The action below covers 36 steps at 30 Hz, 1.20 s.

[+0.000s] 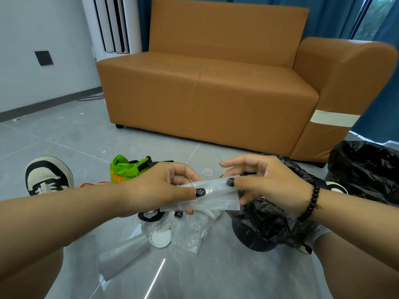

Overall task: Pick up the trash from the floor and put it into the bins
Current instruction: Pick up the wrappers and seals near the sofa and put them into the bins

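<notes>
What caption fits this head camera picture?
Both hands, left and right, hold a clear plastic wrapper beside a black-lined bin.

Black bead bracelet (311, 203), black-and-white sneaker (48, 175)

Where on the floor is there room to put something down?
Bare floor lies between the shoe, the wall and the sofa. More lies near the bottom edge, below the clear bags. It is crowded under both hands, from the green bag to the black bin.
</notes>
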Available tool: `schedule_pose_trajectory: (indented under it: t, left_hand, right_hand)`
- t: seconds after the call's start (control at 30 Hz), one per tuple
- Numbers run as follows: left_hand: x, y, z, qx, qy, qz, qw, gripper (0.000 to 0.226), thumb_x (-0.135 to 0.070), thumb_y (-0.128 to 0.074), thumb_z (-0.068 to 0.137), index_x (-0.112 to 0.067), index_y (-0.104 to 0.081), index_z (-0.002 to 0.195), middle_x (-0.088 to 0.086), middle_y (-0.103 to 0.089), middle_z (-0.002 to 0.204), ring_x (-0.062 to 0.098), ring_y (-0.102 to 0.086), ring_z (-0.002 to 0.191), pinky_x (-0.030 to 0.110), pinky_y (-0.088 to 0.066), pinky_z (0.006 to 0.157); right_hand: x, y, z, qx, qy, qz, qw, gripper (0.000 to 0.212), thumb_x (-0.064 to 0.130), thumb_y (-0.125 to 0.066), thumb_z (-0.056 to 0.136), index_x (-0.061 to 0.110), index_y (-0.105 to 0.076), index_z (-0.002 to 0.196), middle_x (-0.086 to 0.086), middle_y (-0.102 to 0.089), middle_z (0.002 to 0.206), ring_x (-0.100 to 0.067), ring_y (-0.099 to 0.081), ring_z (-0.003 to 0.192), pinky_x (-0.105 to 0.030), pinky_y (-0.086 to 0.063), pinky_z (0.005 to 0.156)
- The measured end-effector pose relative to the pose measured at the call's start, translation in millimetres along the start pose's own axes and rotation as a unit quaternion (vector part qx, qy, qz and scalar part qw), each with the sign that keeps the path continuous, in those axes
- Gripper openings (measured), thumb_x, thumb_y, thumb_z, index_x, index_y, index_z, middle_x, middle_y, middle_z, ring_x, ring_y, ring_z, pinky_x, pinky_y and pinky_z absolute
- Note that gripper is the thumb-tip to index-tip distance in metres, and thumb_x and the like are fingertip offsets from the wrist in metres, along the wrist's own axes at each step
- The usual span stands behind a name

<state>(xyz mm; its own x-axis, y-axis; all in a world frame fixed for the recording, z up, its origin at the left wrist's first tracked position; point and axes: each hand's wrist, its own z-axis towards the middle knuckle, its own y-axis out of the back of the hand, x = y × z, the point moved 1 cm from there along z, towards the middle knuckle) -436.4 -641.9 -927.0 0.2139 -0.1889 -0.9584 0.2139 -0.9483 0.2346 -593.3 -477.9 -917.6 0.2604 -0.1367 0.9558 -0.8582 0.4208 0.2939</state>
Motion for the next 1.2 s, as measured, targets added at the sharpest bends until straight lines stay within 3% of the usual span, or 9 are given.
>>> schedule_pose_trajectory:
  t: [0.1, 0.23, 0.33, 0.47, 0.7, 0.83, 1.03, 1.1, 1.2]
  left_hand:
    - [-1, -2, 0, 0.014, 0.013, -0.002, 1.000, 0.021, -0.023, -0.066, 0.083, -0.006, -0.061, 0.093, 0.009, -0.072, 0.076, 0.019, -0.068, 0.060, 0.023, -0.053, 0.056]
    - [-4, -6, -2, 0.048, 0.051, 0.006, 0.998, 0.027, -0.026, -0.046, 0.097, -0.010, -0.061, 0.081, 0.006, -0.073, 0.072, 0.011, -0.061, 0.052, 0.019, -0.040, 0.050]
    - [-5, -7, -2, 0.055, 0.046, 0.014, 0.997, 0.036, -0.028, -0.042, 0.099, -0.011, -0.064, 0.077, 0.001, -0.072, 0.070, 0.008, -0.059, 0.054, 0.024, -0.036, 0.055]
    - [-3, -5, 0, 0.065, 0.026, 0.043, 0.997, 0.030, -0.036, -0.057, 0.092, -0.008, -0.062, 0.083, -0.004, -0.071, 0.071, 0.007, -0.059, 0.059, 0.025, -0.038, 0.060]
    - [-4, -5, 3, -0.009, -0.003, 0.021, 1.000, 0.028, -0.038, -0.066, 0.079, -0.011, -0.062, 0.085, -0.002, -0.071, 0.073, 0.009, -0.061, 0.059, 0.022, -0.038, 0.055]
    - [-6, -7, 5, -0.042, -0.015, -0.012, 0.999, 0.038, -0.036, -0.063, 0.074, -0.005, -0.061, 0.095, 0.000, -0.072, 0.076, 0.010, -0.062, 0.061, 0.028, -0.038, 0.060]
    - [-7, -11, 4, -0.031, -0.012, -0.036, 0.999, 0.018, -0.020, -0.057, 0.091, -0.004, -0.059, 0.097, -0.001, -0.072, 0.072, 0.009, -0.063, 0.057, 0.016, -0.042, 0.048]
    - [-6, -11, 3, -0.027, -0.014, -0.032, 0.999, 0.018, -0.021, -0.058, 0.090, -0.004, -0.059, 0.097, 0.002, -0.073, 0.077, 0.011, -0.064, 0.061, 0.020, -0.045, 0.054]
    - [-4, -10, 3, -0.023, -0.018, -0.028, 0.999, 0.029, -0.027, -0.063, 0.082, -0.003, -0.059, 0.099, 0.008, -0.074, 0.087, 0.015, -0.066, 0.067, 0.029, -0.047, 0.065]
  right_hand:
    - [-1, 0, 2, -0.050, 0.033, -0.066, 0.996, 0.015, 0.013, -0.077, 0.075, 0.022, -0.076, 0.087, -0.033, -0.066, 0.091, -0.043, -0.069, 0.075, -0.062, -0.053, 0.075]
    - [-1, -1, 1, -0.056, 0.080, -0.076, 0.992, 0.021, 0.009, -0.078, 0.074, 0.026, -0.077, 0.085, -0.021, -0.071, 0.094, -0.059, -0.055, 0.091, -0.068, -0.048, 0.076]
    - [3, -2, -3, -0.063, 0.118, -0.098, 0.986, 0.030, -0.005, -0.073, 0.074, 0.024, -0.077, 0.081, 0.007, -0.073, 0.096, -0.049, -0.058, 0.094, -0.062, -0.050, 0.080]
    - [6, -4, -6, -0.070, 0.122, -0.083, 0.987, 0.036, -0.011, -0.070, 0.074, 0.020, -0.075, 0.092, 0.001, -0.072, 0.099, -0.028, -0.067, 0.094, -0.050, -0.054, 0.083]
    - [2, -6, -7, -0.124, 0.129, -0.100, 0.979, 0.062, -0.007, -0.058, 0.084, 0.029, -0.047, 0.133, 0.005, -0.057, 0.123, -0.004, -0.060, 0.102, -0.020, -0.053, 0.079]
    - [-3, -14, -9, -0.070, 0.118, -0.193, 0.972, 0.085, -0.001, -0.056, 0.084, 0.033, -0.012, 0.149, 0.017, -0.033, 0.148, 0.003, -0.038, 0.131, -0.018, -0.039, 0.103]
    - [-1, -23, -10, -0.022, 0.074, -0.217, 0.973, 0.096, 0.008, -0.059, 0.083, 0.033, 0.007, 0.149, 0.023, -0.011, 0.153, 0.003, -0.028, 0.136, -0.024, -0.033, 0.110]
    - [-2, -24, -10, -0.016, 0.072, -0.192, 0.979, 0.095, 0.006, -0.059, 0.084, 0.033, 0.005, 0.149, 0.021, -0.014, 0.152, 0.002, -0.024, 0.139, -0.025, -0.031, 0.112]
    - [-2, -23, -9, -0.020, 0.068, -0.093, 0.993, 0.084, 0.002, -0.057, 0.086, 0.041, -0.014, 0.147, 0.013, -0.048, 0.133, -0.011, -0.053, 0.123, -0.041, -0.047, 0.101]
